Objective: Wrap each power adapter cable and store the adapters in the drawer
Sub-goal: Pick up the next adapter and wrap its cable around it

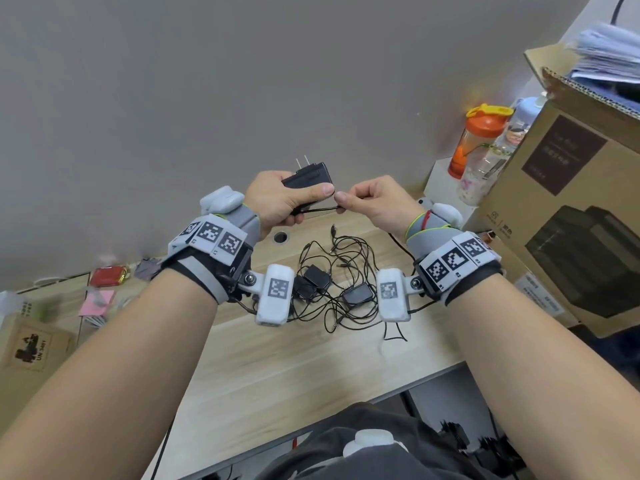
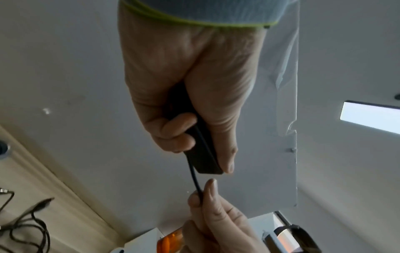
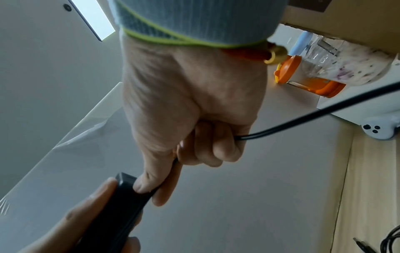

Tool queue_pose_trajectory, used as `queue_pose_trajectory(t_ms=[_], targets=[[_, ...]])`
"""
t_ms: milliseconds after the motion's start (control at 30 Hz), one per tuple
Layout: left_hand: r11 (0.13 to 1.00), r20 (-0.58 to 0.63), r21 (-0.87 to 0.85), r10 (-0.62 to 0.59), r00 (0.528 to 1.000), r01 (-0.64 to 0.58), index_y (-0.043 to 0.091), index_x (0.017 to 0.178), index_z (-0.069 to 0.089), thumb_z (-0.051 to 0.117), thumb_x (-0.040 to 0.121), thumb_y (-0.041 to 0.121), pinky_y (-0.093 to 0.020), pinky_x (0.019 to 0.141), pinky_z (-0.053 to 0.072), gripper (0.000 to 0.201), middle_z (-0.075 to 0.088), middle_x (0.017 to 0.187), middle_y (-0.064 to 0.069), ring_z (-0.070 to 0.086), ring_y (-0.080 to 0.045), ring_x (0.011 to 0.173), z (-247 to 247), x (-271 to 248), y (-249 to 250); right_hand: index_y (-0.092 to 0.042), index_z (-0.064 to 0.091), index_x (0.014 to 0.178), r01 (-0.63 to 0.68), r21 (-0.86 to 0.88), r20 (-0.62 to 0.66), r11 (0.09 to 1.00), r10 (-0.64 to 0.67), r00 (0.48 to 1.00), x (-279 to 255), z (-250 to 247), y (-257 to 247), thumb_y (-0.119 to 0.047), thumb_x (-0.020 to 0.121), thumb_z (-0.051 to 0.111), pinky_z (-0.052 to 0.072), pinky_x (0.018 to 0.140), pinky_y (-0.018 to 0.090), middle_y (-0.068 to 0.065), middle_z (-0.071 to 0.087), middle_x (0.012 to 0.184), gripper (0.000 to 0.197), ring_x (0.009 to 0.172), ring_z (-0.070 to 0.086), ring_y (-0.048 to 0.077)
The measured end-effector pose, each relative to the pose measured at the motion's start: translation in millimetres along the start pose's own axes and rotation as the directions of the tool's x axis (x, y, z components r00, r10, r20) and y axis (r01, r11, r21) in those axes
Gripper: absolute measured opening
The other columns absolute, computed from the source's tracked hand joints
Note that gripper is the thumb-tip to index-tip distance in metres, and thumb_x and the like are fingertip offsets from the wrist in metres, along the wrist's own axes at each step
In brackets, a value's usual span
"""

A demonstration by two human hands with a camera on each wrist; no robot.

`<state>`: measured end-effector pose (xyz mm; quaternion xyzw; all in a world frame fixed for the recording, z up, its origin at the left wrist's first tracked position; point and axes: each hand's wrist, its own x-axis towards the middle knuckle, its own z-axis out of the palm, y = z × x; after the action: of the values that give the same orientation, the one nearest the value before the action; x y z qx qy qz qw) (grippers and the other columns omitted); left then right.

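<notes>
**Adapter held above the desk, cable pinched beside it**

Adapter (image 1: 309, 178), black and flat with two metal prongs pointing up and away, is gripped in the left hand (image 1: 277, 200) above the far part of the wooden desk (image 1: 301, 368). The thumb is laid along the near face and the fingers are curled round the underside, as is also seen in the left wrist view, where the block (image 2: 202, 154) is clamped between thumb and fingers. Its thin black cable (image 1: 318, 210) is run along the lower edge of the block and is pinched between thumb and forefinger of the right hand (image 1: 372, 202), just beside the adapter's right end. In the right wrist view the cable (image 3: 314, 114) is seen leaving the curled fingers (image 3: 216, 147) of that hand and trailing off to the right.

Below the hands, on the desk, a tangle of other adapters and cables (image 1: 332, 289) is spread, with at least three small black blocks among the loops. A round cable hole (image 1: 281, 236) is set in the desk just behind the tangle. At the right, an orange-lidded bottle (image 1: 476, 140) and a clear bottle (image 1: 485, 171) are stood on a white box beside a large cardboard box (image 1: 568, 202). At the left, a red packet (image 1: 107, 275) and pink notes (image 1: 97, 301) are seen. The drawer cannot be made out.
</notes>
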<state>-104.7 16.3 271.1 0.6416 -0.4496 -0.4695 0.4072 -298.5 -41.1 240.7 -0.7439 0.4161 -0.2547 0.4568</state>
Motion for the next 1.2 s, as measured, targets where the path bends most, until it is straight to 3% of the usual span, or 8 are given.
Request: queue_pose_trajectory(t_ms=[133,267,400,600,800,900,1067,1200], targets=[[0.988,-0.098,0.156,0.024,0.995,-0.008,0.003,0.09,0.071,0.089,0.062,0.047,-0.026,0.052,0.04,0.055,0.053,0.065,-0.004,0.044,-0.018,0.047,-4.5,7.1,-5.4,-0.02,0.075,0.076,-0.016,0.024,0.009,1.0,0.016,1.0,2.8,-2.2,3.8,-0.039,0.087,0.072,0.036,0.072,0.028,-0.002,0.057,0.066,0.022,0.07,0.045,0.015],[0.95,-0.11,0.313,0.025,0.994,0.011,0.017,0.08,0.071,0.086,0.055,0.06,-0.031,0.057,0.044,0.052,0.056,0.059,-0.005,0.048,-0.022,0.05,-6.3,10.5,-12.0,-0.018,0.072,0.078,-0.026,0.064,-0.005,0.998,0.026,1.0,5.6,-5.3,0.3,-0.031,0.085,0.076,0.041,0.069,0.023,0.006,0.064,0.072,0.015,0.068,0.05,0.011],[0.933,-0.127,0.36,0.015,0.992,0.032,0.015,0.081,0.072,0.085,0.061,0.053,-0.031,0.057,0.045,0.045,0.059,0.059,-0.006,0.051,-0.021,0.049,-3.7,12.2,-11.7,-0.017,0.07,0.079,-0.004,0.037,-0.028,0.999,0.005,1.0,7.7,-9.3,-5.4,-0.028,0.085,0.076,0.042,0.064,0.016,0.007,0.064,0.069,0.013,0.063,0.051,0.007],[0.924,-0.115,0.38,-0.001,0.993,0.045,0.017,0.08,0.073,0.081,0.054,0.057,-0.034,0.057,0.048,0.048,0.059,0.058,-0.005,0.053,-0.023,0.049,1.0,10.8,-9.3,-0.029,0.07,0.068,0.049,-0.047,-0.07,0.998,-0.052,0.996,18.1,-9.5,-6.3,-0.041,0.078,0.077,0.043,0.07,0.029,0.022,0.067,0.072,0.017,0.064,0.048,0.011],[0.87,0.01,0.492,0.0,1.0,-0.005,0.016,0.073,0.065,0.077,0.05,0.056,-0.035,0.054,0.045,0.047,0.06,0.061,-0.01,0.056,-0.028,0.051,9.4,6.4,-3.1,-0.029,0.07,0.065,0.101,-0.054,-0.07,0.993,-0.104,0.992,21.5,-11.7,-15.5,-0.047,0.073,0.078,0.032,0.062,0.027,0.006,0.048,0.061,0.021,0.06,0.035,0.015],[0.837,0.084,0.544,0.018,0.996,-0.061,0.015,0.073,0.063,0.077,0.051,0.055,-0.034,0.056,0.048,0.048,0.065,0.061,-0.014,0.058,-0.026,0.049,14.2,2.5,-2.5,-0.023,0.067,0.065,0.143,-0.026,-0.105,0.989,-0.145,0.984,21.8,-15.5,-22.1,-0.036,0.079,0.079,0.033,0.059,0.025,0.003,0.046,0.06,0.023,0.058,0.035,0.013],[0.789,0.179,0.597,0.049,0.983,-0.148,0.021,0.076,0.065,0.081,0.069,0.04,-0.023,0.05,0.036,0.026,0.052,0.039,0.014,0.043,-0.003,0.035,21.6,-5.3,0.7,-0.021,0.063,0.068,0.162,0.021,-0.116,0.987,-0.158,0.981,22.6,-22.1,-29.0,-0.025,0.084,0.077,0.027,0.051,0.018,-0.014,0.033,0.048,0.022,0.049,0.025,0.005],[0.806,0.231,0.562,0.064,0.971,-0.187,0.02,0.076,0.064,0.081,0.072,0.034,-0.021,0.047,0.035,0.023,0.051,0.039,0.011,0.043,-0.007,0.036,22.6,-8.3,6.5,-0.019,0.062,0.069,0.155,0.04,-0.125,0.987,-0.149,0.981,21.8,-21.2,-28.9,-0.02,0.086,0.075,0.028,0.05,0.013,-0.015,0.039,0.047,0.022,0.046,0.027,0.003]])
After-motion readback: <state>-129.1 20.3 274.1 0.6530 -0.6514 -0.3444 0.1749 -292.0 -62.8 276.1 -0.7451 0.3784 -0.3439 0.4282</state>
